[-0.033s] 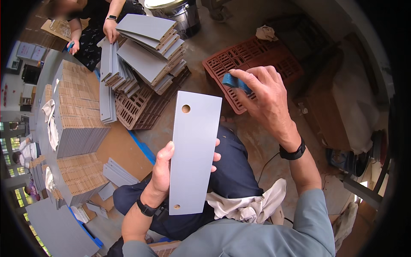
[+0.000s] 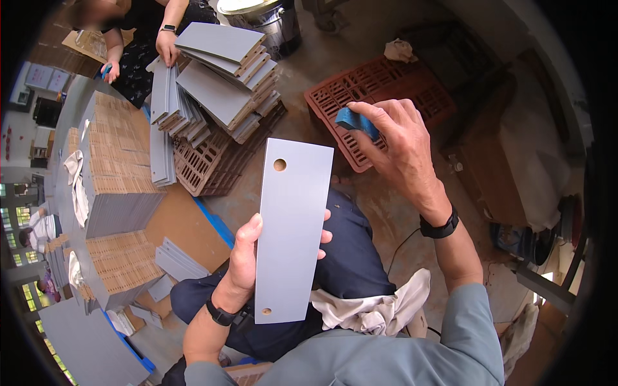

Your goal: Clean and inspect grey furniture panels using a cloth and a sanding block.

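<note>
Head view: grey panel [image 2: 291, 231] upright at centre, pinched along its lower left edge by left hand [image 2: 248, 257]; right hand [image 2: 399, 145] fingers curled around blue sponge [image 2: 356, 121] far right; one-sided grip risks panel tipping onto lap.

Free room and obstacles, by place in the frame:

- Centre: grey panel [image 2: 293, 231], held upright in the left hand [image 2: 248, 257], blocks the lap.
- Upper centre: bare concrete floor [image 2: 309, 71] between panel stack and red crate; open passage.
- Upper left: leaning stack of grey panels [image 2: 222, 80] on a brown crate [image 2: 206, 161]; a co-worker's hand [image 2: 167, 48] touches it.
- Upper right: red crate [image 2: 386, 96], partly covered by the right hand [image 2: 399, 138] gripping a blue block [image 2: 354, 121].
- Left edge: tall bundled stacks [image 2: 116, 174]; no way through.
- Top centre: metal bucket [image 2: 261, 19].
- Lower centre: white rag [image 2: 376, 309] on the lap.
</note>
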Available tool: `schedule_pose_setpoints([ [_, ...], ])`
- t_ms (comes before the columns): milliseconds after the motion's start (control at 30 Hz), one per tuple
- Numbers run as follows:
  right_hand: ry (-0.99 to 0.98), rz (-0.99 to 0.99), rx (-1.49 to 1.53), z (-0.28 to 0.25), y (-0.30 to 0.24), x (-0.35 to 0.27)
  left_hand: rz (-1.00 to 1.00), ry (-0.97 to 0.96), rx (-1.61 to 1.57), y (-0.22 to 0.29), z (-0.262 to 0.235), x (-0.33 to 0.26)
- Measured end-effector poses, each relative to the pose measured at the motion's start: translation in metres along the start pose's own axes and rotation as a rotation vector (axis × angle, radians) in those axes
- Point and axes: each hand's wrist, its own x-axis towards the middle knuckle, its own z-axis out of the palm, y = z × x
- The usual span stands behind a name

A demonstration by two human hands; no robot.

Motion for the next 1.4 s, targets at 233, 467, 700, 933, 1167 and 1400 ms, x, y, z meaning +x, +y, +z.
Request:
schedule_pose_setpoints([
  [233, 0.013, 0.277, -0.049, 0.004, 0.062, -0.032, -0.003, 0.012, -0.039, 0.0, -0.002, -0.004],
  [467, -0.114, 0.529, -0.12, 0.038, 0.159, -0.105, -0.021, -0.013, -0.056, 0.0, -0.006, 0.001],
  [700, -0.156, 0.544, -0.196, 0.071, 0.172, -0.125, -0.024, 0.058, -0.1, -0.006, -0.004, 0.003],
  [933, -0.197, 0.528, -0.193, 0.095, 0.17, -0.121, -0.036, -0.073, -0.067, -0.005, -0.013, 0.009],
  [1167, -0.162, 0.506, -0.239, 0.105, 0.163, -0.117, -0.004, -0.139, -0.192, -0.012, -0.022, 0.007],
  [1400, -0.019, 0.477, 0.415, 0.037, 0.071, -0.071, 0.057, -0.177, -0.276, -0.011, -0.027, 0.001],
])
